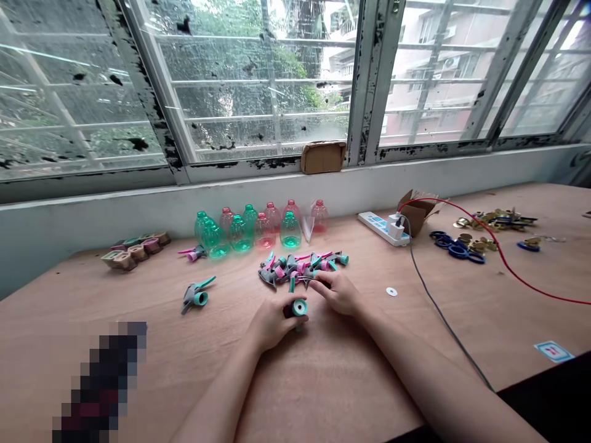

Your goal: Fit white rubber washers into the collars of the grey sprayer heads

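Note:
My left hand [271,320] is closed round a grey spray trigger head with a teal collar [298,306], its round opening facing me. My right hand [337,291] rests on the table at the near edge of a pile of grey, teal and pink spray heads [300,266], fingers curled on one of them. Behind the pile stand several small teal and pink plastic bottles [258,227]. One more grey and teal spray head [196,295] lies alone to the left.
A white power strip [383,226] with a grey cable [438,311] and a red wire [508,267] lies at the right. Blue rings [455,246] and brass parts [494,218] lie beyond. Small blocks [133,249] sit at the left. A white washer [391,291] lies near my right hand.

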Demonstrator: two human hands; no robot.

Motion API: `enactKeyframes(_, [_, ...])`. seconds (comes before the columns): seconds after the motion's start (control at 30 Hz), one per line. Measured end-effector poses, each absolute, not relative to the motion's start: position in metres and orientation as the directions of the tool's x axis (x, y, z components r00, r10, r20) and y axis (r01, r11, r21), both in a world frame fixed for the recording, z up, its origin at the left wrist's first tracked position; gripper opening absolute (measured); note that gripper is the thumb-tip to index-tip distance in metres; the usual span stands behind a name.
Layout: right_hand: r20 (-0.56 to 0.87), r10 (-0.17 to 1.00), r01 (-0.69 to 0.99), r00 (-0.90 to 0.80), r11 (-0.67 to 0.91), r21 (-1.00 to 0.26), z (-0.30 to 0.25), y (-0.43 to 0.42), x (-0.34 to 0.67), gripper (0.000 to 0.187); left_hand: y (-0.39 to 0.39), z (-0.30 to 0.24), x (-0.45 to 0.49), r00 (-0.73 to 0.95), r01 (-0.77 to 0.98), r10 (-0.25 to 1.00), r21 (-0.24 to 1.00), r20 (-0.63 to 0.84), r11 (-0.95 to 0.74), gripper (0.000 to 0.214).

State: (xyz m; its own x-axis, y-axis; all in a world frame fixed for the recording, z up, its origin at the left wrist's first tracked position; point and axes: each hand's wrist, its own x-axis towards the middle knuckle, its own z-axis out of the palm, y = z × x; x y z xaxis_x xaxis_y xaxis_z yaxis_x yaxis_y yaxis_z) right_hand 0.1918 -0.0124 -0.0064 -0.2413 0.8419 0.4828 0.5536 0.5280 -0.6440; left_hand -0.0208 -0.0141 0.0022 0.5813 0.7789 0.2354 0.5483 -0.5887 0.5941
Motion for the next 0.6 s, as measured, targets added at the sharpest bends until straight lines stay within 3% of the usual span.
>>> enactKeyframes(0.13, [0.473, 0.831, 0.566, -0.293, 0.549, -0.615, -0.005, -0.014, 0.191, 0.036, -0.013, 0.003, -0.021, 0.544, 0.529, 0.806, 0.649, 0.235, -0.547, 0.03])
enactKeyframes(0.47, [0.468, 0.793, 0.628, -0.389, 0.6, -0.496, 0.003, -0.026, 0.188, 0.039, -0.017, 0.005, -0.021, 0.541, 0.547, 0.812, 0.641, 0.22, -0.538, 0.026])
enactKeyframes(0.6, [0.443, 0.808, 0.723, -0.388, 0.565, -0.398, 0.012, -0.03, 0.191, 0.043, -0.018, 0.004, -0.021, 0.523, 0.573, 0.818, 0.612, 0.239, -0.545, 0.025])
